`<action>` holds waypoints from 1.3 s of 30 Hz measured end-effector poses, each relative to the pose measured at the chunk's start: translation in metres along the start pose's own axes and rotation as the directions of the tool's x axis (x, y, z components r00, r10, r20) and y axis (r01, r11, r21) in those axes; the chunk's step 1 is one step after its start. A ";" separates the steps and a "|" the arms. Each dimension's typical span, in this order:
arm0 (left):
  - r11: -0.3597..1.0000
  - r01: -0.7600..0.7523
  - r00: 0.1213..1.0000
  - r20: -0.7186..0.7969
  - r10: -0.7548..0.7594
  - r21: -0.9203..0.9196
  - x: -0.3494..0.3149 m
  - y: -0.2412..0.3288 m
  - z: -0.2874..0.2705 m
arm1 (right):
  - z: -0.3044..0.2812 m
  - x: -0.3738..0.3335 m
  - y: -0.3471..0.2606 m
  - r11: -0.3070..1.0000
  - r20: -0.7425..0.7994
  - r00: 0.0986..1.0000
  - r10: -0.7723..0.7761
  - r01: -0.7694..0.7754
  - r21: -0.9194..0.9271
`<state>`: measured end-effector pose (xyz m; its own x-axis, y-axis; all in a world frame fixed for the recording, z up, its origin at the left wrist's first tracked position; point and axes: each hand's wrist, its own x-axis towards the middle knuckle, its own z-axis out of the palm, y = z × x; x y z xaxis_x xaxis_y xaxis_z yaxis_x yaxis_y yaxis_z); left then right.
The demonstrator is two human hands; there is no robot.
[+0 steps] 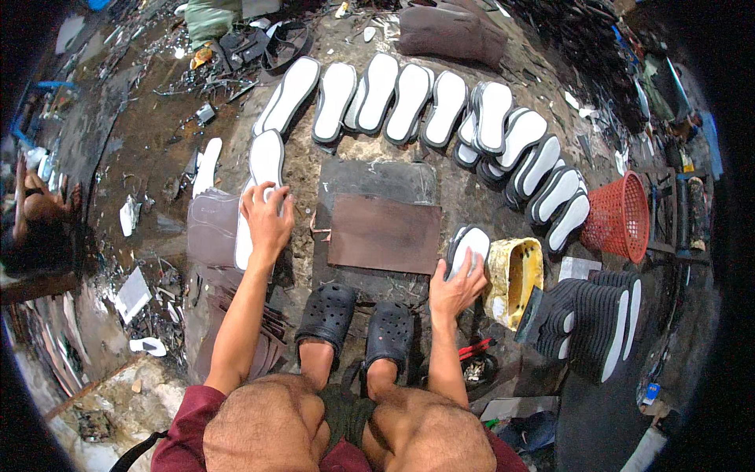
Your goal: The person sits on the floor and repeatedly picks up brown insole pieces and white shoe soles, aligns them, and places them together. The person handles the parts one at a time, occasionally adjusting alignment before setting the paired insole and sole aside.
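Observation:
My left hand point(267, 219) has its fingers spread over white-topped shoe soles at the left, touching the lower end of one sole point(267, 153). A long white strip of sole shows beneath that wrist, beside brown sheets point(212, 228) with curved outlines. On the right, my right hand point(458, 289) curls its fingers and thumb around a white sole with a black edge point(470, 241); its lower end is hidden by the hand. Between my hands a flat brown rectangular sheet point(384, 234) lies on a dark board point(377, 177).
An arc of white-topped soles point(413, 98) runs across the far side. A yellow container point(519, 283), a red basket point(617, 216) and stacked black-edged soles point(598, 326) stand at the right. My black clogs point(326, 318) are near the board. Another person's hand point(71, 200) shows far left.

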<state>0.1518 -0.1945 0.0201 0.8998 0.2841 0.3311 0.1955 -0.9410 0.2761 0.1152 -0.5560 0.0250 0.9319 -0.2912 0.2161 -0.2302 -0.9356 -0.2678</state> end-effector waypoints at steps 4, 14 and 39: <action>0.994 -0.083 0.994 -0.080 0.077 -0.069 -0.031 0.040 -0.016 | -0.017 -0.003 0.012 0.997 0.168 0.983 0.068 -0.060 -0.056; 0.811 0.451 0.856 0.436 -0.276 -0.373 -0.125 0.087 0.016 | -0.004 -0.016 0.036 0.833 0.219 0.923 0.317 -0.381 0.401; 0.150 0.772 0.629 0.712 -0.312 -0.617 -0.086 0.111 -0.048 | -0.039 0.004 -0.027 -0.287 0.440 0.868 -0.230 -0.493 0.822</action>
<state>0.0771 -0.3146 0.0656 0.7829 0.3415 -0.5200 0.4837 0.1916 0.8540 0.1146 -0.5400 0.0693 0.9852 0.0504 -0.1641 -0.1629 0.5758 -0.8012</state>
